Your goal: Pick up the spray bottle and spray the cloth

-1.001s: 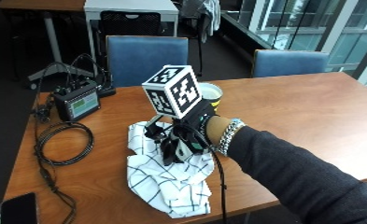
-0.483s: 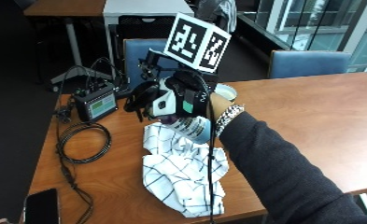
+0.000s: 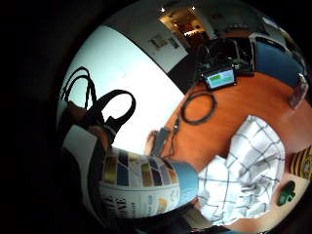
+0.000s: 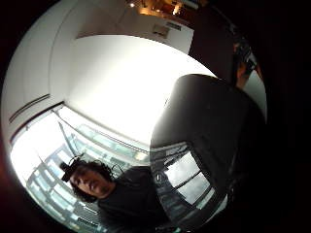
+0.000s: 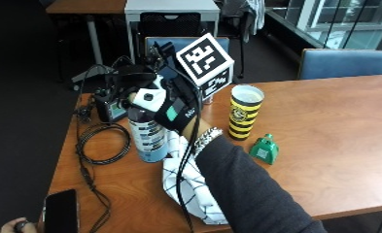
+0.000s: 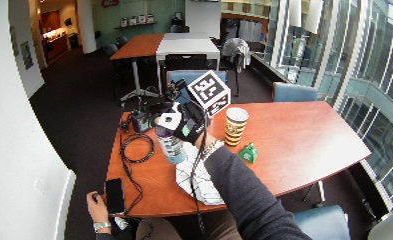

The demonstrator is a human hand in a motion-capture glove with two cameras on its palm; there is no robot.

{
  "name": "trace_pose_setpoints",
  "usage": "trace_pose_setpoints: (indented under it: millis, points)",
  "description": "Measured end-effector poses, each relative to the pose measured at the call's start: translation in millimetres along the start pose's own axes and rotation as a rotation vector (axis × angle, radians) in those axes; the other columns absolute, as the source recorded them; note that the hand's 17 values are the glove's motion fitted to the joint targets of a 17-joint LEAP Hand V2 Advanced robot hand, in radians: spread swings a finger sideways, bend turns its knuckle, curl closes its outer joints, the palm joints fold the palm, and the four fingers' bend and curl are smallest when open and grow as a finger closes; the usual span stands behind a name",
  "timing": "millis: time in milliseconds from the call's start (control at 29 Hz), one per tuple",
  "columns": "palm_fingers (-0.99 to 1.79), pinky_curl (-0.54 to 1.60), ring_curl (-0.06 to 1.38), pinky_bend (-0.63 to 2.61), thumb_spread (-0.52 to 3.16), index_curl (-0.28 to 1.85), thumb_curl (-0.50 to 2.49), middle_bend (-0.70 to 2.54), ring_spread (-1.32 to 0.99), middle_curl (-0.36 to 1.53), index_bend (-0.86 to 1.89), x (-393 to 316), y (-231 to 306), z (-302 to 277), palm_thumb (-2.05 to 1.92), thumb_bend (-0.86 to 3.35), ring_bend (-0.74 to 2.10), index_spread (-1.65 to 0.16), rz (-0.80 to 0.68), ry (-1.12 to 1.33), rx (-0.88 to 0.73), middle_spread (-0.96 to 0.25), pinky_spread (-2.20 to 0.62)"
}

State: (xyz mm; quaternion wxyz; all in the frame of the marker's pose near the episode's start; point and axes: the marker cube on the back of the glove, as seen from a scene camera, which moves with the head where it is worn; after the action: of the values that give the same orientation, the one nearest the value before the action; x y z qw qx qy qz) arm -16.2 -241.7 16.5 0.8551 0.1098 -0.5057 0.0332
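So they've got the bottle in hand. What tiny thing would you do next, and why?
Probably tip the nozzle down toward the checked cloth, then squeeze. The gloved right hand grips the top of the spray bottle, which is upright beside the cloth on the table, so a spray now would likely miss it.

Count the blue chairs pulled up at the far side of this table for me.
2. One blue chair stands behind the marker-topped gloved hand; the other blue chair is at the far right corner of the table. More may be out of view.
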Motion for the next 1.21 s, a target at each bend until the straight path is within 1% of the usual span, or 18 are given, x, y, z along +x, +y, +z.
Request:
trace_pose_setpoints:
  millis: [207,449,656,1001,1209]
  points:
    - [1.32,0.38,0.45,0.40,0.36,0.57,0.80,0.47,-0.16,0.48,0.32,12,-1,29,0.93,-0.03,0.52,-0.26,-0.028,-0.093,0.106,-0.23,-0.23]
    - [1.32,0.38,0.45,0.40,0.37,0.57,0.80,0.47,-0.15,0.48,0.31,34,14,58,0.93,-0.03,0.52,-0.26,0.004,-0.089,0.117,-0.22,-0.22]
    - [1.32,0.38,0.45,0.40,0.38,0.57,0.80,0.46,-0.15,0.48,0.31,56,23,67,0.93,-0.03,0.52,-0.26,0.006,-0.074,0.170,-0.22,-0.21]
    - [1.32,0.37,0.45,0.40,0.38,0.57,0.80,0.46,-0.15,0.49,0.31,56,29,70,0.93,-0.03,0.51,-0.26,-0.031,-0.010,0.156,-0.22,-0.22]
    - [1.33,0.37,0.45,0.41,0.39,0.58,0.80,0.46,-0.15,0.49,0.31,44,25,67,0.93,-0.03,0.51,-0.26,-0.028,0.020,0.118,-0.22,-0.22]
